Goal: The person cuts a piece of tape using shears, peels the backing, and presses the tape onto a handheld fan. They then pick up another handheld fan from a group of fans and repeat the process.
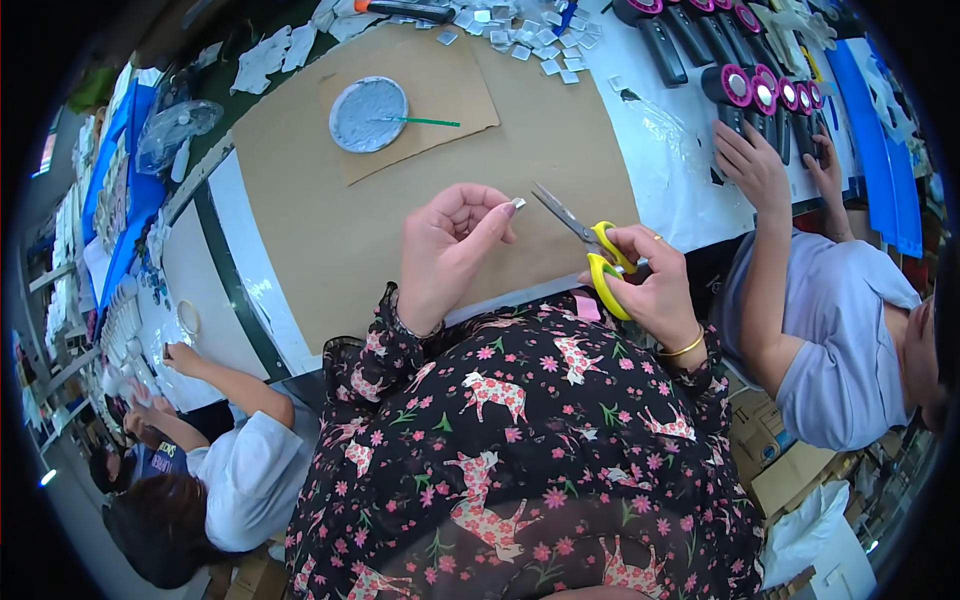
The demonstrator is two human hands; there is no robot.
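Between thumb and forefinger, my left hand [455, 240] pinches a small whitish piece [518, 203], too small to make out fully. My right hand [655, 285] has its fingers in the yellow handles of a pair of scissors [570, 217]. The blades point up and left toward the small piece, close to it but apart from it. Both hands are above the near part of a brown cardboard sheet [560, 130]. Beyond them, a round dish of grey paste [369, 113] rests on a smaller cardboard piece [460, 85], with a thin green stick [432, 122] lying in it.
Several small square silvery pieces [548, 38] are scattered at the far edge, near an orange-and-black tool [405, 10]. Black-handled devices with pink rings [737, 87] stand at the far right, where a co-worker's hands [755, 165] reach. Another person [240, 470] works at the left.
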